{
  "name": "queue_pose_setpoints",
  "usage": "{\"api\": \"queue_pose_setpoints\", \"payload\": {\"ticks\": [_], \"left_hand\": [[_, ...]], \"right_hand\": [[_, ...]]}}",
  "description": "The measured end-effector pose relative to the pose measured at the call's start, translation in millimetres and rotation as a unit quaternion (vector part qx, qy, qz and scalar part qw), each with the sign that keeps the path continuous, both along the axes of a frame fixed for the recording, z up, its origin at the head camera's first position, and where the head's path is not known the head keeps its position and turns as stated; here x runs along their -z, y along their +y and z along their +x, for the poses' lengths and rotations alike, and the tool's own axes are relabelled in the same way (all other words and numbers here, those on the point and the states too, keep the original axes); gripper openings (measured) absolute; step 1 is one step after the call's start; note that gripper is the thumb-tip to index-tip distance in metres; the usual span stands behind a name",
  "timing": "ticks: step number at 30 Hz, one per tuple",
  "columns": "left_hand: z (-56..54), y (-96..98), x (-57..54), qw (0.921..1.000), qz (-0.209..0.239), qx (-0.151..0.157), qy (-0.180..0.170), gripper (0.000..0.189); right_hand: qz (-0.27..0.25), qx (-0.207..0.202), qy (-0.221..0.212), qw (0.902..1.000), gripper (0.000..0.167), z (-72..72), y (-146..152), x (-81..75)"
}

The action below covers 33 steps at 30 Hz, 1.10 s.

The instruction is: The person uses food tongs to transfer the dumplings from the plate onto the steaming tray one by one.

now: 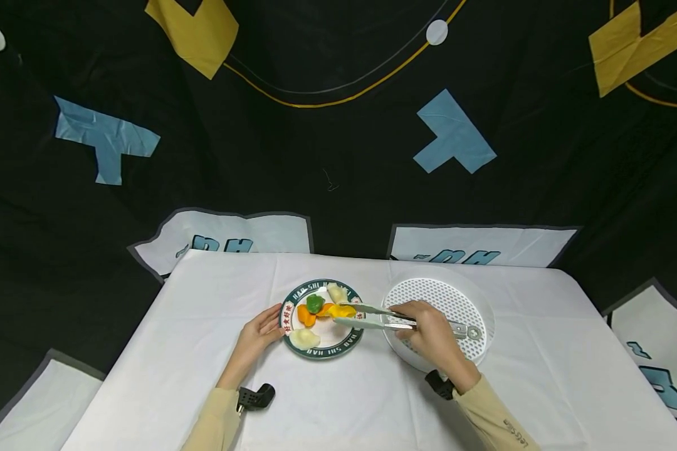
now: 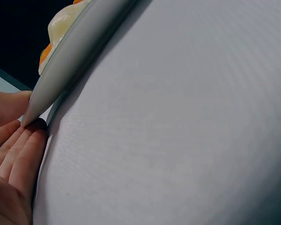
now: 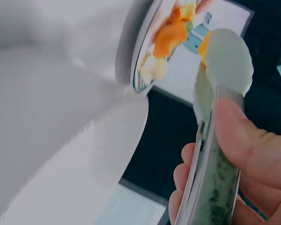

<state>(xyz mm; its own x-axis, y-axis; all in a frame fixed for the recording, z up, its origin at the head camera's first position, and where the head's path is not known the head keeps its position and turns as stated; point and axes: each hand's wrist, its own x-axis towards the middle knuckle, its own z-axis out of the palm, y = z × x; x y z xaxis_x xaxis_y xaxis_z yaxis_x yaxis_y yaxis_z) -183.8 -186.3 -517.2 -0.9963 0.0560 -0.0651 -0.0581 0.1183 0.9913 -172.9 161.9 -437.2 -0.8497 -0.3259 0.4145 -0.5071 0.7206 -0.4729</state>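
Tongs at work over the plate: the step in hand seems to be picking up a glossy yellow food-like piece.
The left hand pinches, thumb above and fingers beneath, the nine o'clock rim of a round white plate with a green lettered border; the right hand is curled round metal tongs with pale grey-green tips, their ends about the yellow piece, over the plate towards three o'clock. Orange pieces lie at nine. A round white perforated container stands at three o'clock from the plate. The next move likely calls for firm squeeze, steady plate.
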Motion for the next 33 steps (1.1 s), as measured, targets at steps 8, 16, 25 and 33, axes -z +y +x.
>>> {"api": "queue_pose_setpoints", "payload": {"ticks": [8, 16, 25, 33], "left_hand": [[-0.2, -1.2, 0.6, 1.0000, 0.000, -0.008, 0.002, 0.059], [-0.1, -1.5, 1.0, 1.0000, 0.000, 0.001, 0.007, 0.059], [0.3, -1.2, -0.9, 0.9999, -0.004, 0.001, 0.012, 0.058], [-0.3, -0.7, 0.2, 0.9999, 0.011, 0.003, 0.005, 0.059]], "right_hand": [[0.005, 0.003, -0.016, 0.9999, 0.049, -5.2, 23.8, -8.6], [0.006, 0.012, -0.020, 0.9997, 0.049, -11.3, 50.4, -8.4], [-0.004, 0.042, -0.023, 0.9988, 0.048, -17.6, 82.7, -7.7], [-0.002, 0.079, -0.031, 0.9964, 0.047, -19.7, 116.1, -5.3]]}}
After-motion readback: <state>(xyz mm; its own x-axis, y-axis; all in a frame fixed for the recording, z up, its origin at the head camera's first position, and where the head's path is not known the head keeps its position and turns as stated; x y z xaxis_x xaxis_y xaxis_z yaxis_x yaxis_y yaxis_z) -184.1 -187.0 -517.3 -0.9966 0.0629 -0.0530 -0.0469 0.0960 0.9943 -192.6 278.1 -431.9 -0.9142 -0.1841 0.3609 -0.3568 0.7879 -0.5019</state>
